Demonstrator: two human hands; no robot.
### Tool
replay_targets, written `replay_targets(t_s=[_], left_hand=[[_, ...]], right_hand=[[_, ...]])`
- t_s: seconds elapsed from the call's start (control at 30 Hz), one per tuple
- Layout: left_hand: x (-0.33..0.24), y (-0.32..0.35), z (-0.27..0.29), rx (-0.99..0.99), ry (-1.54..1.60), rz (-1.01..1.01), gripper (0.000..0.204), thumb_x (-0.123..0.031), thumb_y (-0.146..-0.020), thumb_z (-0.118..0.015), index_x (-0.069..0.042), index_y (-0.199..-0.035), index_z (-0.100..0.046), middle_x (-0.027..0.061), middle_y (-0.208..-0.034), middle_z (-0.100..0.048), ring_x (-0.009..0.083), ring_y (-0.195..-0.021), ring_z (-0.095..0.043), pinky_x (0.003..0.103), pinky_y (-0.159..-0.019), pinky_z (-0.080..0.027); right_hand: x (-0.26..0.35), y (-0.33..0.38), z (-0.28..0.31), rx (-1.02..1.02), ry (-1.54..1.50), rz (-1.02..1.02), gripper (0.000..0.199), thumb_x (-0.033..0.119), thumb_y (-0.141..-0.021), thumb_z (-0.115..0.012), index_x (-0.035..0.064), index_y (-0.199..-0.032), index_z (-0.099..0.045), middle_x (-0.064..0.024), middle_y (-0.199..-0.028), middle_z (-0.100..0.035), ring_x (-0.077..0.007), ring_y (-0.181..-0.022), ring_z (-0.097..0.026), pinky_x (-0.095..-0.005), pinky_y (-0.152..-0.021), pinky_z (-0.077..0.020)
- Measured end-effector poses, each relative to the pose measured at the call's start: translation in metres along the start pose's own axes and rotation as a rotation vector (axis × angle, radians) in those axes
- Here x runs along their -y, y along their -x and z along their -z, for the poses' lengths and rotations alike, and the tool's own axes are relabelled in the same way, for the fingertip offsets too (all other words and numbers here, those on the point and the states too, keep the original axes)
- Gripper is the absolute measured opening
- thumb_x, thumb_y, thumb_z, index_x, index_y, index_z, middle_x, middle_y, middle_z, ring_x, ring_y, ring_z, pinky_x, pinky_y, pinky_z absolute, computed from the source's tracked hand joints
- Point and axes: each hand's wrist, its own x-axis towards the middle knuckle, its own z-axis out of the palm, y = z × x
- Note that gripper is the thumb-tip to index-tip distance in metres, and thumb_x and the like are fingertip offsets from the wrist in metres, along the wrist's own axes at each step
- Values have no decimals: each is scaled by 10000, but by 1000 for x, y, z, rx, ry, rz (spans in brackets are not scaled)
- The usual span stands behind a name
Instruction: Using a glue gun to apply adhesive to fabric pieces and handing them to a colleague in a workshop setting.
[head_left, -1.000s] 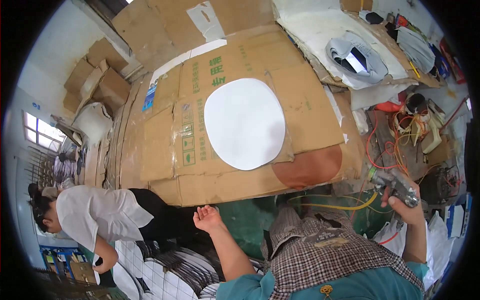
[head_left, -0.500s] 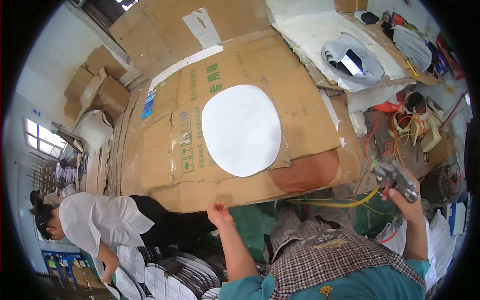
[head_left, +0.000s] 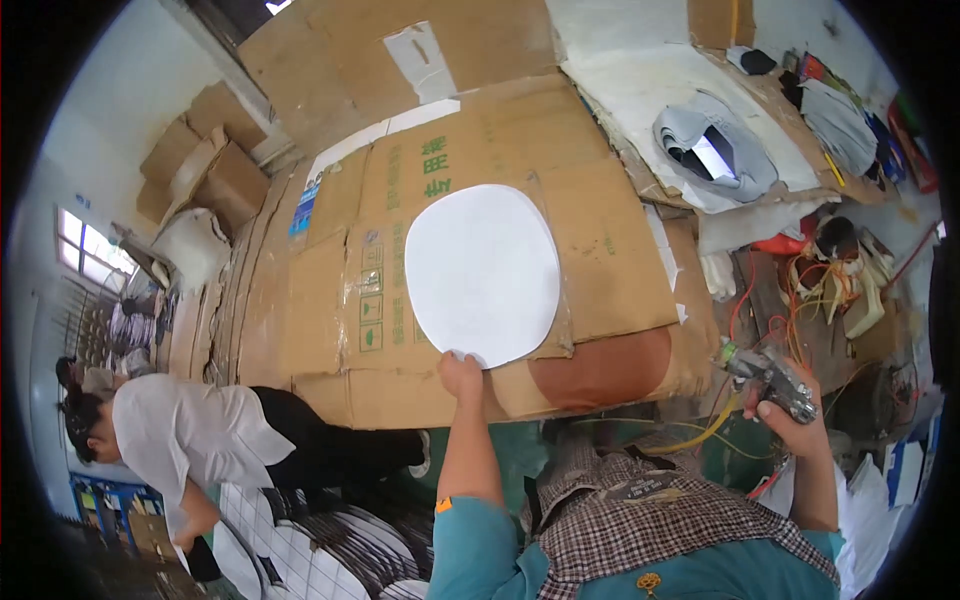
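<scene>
Right grip (head_left: 790,422) wrapped round spray gun (head_left: 775,384); yellow hose (head_left: 700,436) could snag, jerking it | left grip (head_left: 462,377) touches near edge of white panel (head_left: 483,275), closure cannot be told | panel flat on cardboard-covered bench (head_left: 620,270); uneven pull could skew it

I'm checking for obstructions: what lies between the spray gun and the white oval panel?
In the head view, cardboard with a reddish-brown patch lies between the spray gun and the white panel.

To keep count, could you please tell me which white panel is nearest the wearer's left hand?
The white panel lying alone on the cardboard, its near edge at the left hand; the other panels sit grouped at lower left.
</scene>
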Motion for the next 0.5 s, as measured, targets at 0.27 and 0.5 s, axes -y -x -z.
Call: replay_targets(t_s=[0.27, 0.5], left_hand=[[-18, -1, 1, -20, -28, 190, 195, -98, -706, -570, 51, -808, -641, 234, -863, -627, 403, -790, -615, 437, -710, -496], [-34, -6, 4, -51, 136, 257, 223, -186, -706, -582, 29, -746, -628, 203, -765, -633, 353, -738, -615, 418, -666, -465]], right_hand=[[-38, -26, 11, 168, 77, -62, 546, 86, -744, -676, -16, -1235, -460, -72, -863, -601, -138, -786, -590, -279, -725, -489], [-55, -75, 3, 314, 151, -115, 512, 122, -742, -671, -27, -1192, -478, -51, -830, -585, -111, -773, -561, -258, -692, -466]])
